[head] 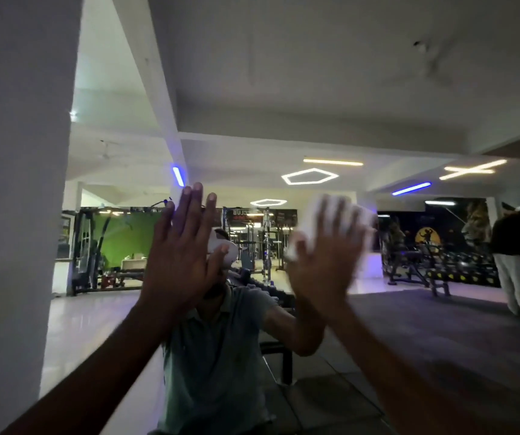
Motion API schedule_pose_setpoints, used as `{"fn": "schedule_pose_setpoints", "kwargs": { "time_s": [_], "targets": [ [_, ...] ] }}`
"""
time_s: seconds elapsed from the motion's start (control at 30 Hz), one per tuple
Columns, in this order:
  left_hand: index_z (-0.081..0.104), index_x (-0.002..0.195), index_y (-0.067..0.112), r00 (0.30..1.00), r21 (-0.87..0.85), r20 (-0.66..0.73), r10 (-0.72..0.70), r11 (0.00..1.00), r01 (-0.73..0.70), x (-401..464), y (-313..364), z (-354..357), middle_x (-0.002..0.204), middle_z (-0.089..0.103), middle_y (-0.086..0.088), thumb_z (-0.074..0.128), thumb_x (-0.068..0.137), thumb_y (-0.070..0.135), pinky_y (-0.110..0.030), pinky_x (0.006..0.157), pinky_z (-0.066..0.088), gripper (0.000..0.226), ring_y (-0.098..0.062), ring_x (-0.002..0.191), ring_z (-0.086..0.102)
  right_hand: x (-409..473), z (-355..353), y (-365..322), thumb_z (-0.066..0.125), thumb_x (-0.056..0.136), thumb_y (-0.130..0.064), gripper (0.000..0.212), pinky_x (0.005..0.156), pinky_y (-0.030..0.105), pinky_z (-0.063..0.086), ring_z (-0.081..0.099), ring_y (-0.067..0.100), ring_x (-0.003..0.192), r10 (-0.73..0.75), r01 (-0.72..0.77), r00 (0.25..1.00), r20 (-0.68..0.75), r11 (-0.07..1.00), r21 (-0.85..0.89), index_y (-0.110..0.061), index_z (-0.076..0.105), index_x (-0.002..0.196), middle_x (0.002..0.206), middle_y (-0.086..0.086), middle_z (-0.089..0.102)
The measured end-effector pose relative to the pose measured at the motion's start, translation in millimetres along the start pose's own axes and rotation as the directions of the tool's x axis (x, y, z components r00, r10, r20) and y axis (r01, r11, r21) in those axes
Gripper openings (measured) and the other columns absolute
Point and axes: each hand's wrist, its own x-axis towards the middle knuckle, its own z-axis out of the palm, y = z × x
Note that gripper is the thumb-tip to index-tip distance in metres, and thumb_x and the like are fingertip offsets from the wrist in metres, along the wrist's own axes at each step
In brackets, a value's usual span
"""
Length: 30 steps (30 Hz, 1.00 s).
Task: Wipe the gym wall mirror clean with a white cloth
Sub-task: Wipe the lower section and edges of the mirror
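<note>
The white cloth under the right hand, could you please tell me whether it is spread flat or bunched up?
Bunched up: the white cloth bulges in folds beyond the flat right hand pressing it to the mirror.

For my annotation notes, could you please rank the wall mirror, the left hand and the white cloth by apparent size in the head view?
1. Wall mirror, filling most of the view.
2. Left hand, flat, fingers straight.
3. White cloth, though the right hand pressing it hides part, and motion blur makes its extent unsure.
</note>
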Motion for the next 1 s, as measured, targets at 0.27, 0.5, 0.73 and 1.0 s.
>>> {"fn": "schedule_pose_setpoints", "kwargs": {
  "time_s": [0.27,0.5,0.73,1.0],
  "targets": [
    [0.027,0.165,0.005,0.999,-0.031,-0.026,0.041,0.999,-0.042,-18,-3,-4,0.172,0.02,-0.021,0.039,0.105,0.036,-0.055,0.127,0.019,0.068,-0.035,0.161,0.018,4,-12,31,0.029,0.103,-0.056,0.074,0.128,0.062,0.012,0.007,0.036,0.163,-0.51,0.502,0.849,0.136,0.86,0.089,-0.025,0.02,0.169,0.177,0.01,0.013],
    [0.022,0.166,0.004,0.999,-0.031,-0.041,0.005,0.999,-0.007,-22,9,-1,0.173,0.015,-0.022,0.039,0.103,0.03,-0.059,0.127,0.019,0.07,-0.038,0.161,0.015,42,-13,122,0.005,0.105,-0.067,0.08,0.124,0.065,0.021,0.024,0.044,0.158,0.283,-0.28,0.957,0.068,0.959,-0.05,-0.021,0.023,0.169,0.174,0.015,0.022],
    [0.029,0.163,0.001,0.998,0.03,0.026,0.059,0.998,-0.06,-21,-4,-16,0.171,0.024,-0.021,0.039,0.102,0.028,-0.055,0.124,0.024,0.068,-0.035,0.16,0.023,-9,-7,-60,0.019,0.106,-0.055,0.071,0.13,0.058,0.001,0.002,0.039,0.163,-0.128,0.118,0.988,0.083,0.986,0.115,-0.024,0.012,0.17,0.177,0.01,0.005],
    [0.037,0.156,-0.009,0.999,0.248,0.008,-0.052,0.968,0.048,-58,-124,-70,0.164,0.032,-0.031,0.033,0.101,0.037,-0.05,0.112,0.03,0.072,-0.045,0.153,0.034,36,1,-53,0.021,0.107,-0.053,0.071,0.13,0.06,0.007,0.003,0.036,0.163,-0.249,0.244,0.962,0.115,0.968,0.06,-0.022,0.008,0.17,0.178,0.01,0.001]
  ]
}}
